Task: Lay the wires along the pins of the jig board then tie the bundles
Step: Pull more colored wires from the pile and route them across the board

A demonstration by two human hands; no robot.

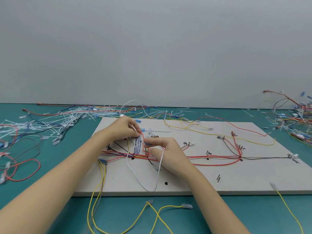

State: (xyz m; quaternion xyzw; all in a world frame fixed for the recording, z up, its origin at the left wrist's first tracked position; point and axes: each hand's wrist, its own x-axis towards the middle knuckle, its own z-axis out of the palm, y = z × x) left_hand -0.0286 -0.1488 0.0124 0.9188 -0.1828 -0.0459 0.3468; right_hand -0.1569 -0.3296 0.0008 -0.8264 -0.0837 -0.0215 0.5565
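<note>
A teal tabletop [50, 191] carries a pale jig board [219, 179], which lies flat under both hands and stretches well off to the right of the fingers. Along the board a bundle of red wires [216, 156] runs from just below the fingers out to the right, passing small metal pins [218, 178] and handwritten marks. To the left of the fingers and farther back, a loose heap of white cable ties [67, 119] lies on the tabletop mixed with stray wires, and another tangle of wires [293, 119] sits well to the right at the far edge. The left hand [123, 129] reaches over the board's far left part, its fingers curled and its fingertips pinching a red wire [143, 141] that drops from them toward the bundle. The right hand [168, 152] is just beside it, below and to the right, the thumb and forefinger pinching a small terminal end while a white wire [148, 186] hangs in a long loop from these fingers toward the board's near edge. Blue wires [137, 146] stand in a loop between the two hands. Yellow wires [158, 215] trail over the tabletop nearer than the fingers, off the board's near edge.
</note>
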